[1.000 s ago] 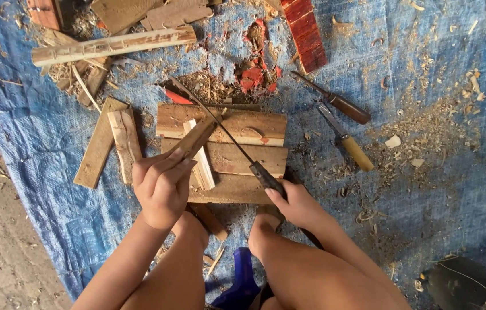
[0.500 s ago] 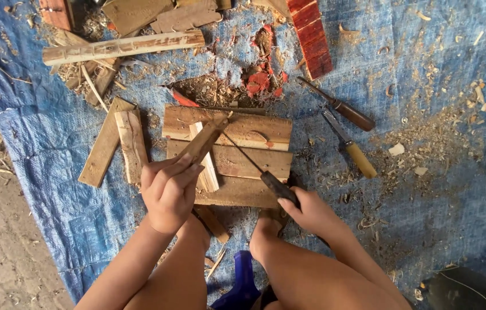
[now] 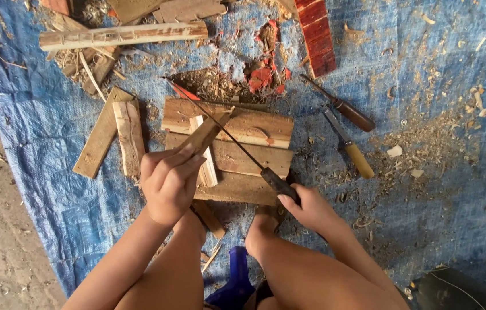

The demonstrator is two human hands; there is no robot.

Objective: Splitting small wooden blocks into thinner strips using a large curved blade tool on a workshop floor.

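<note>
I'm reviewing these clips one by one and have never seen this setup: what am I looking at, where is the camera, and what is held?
There is no machine here: a person works with two bare hands, and the one camera sits on their head, looking down past their knees. The left hand grips a short wooden stick, propped at a slant on a stack of boards. The right hand holds the dark handle of a long thin blade that crosses the stick. All this lies on a blue tarp strewn with shavings. To the right lie two chisels; a long pale batten and a red slat lie farther off.
</note>
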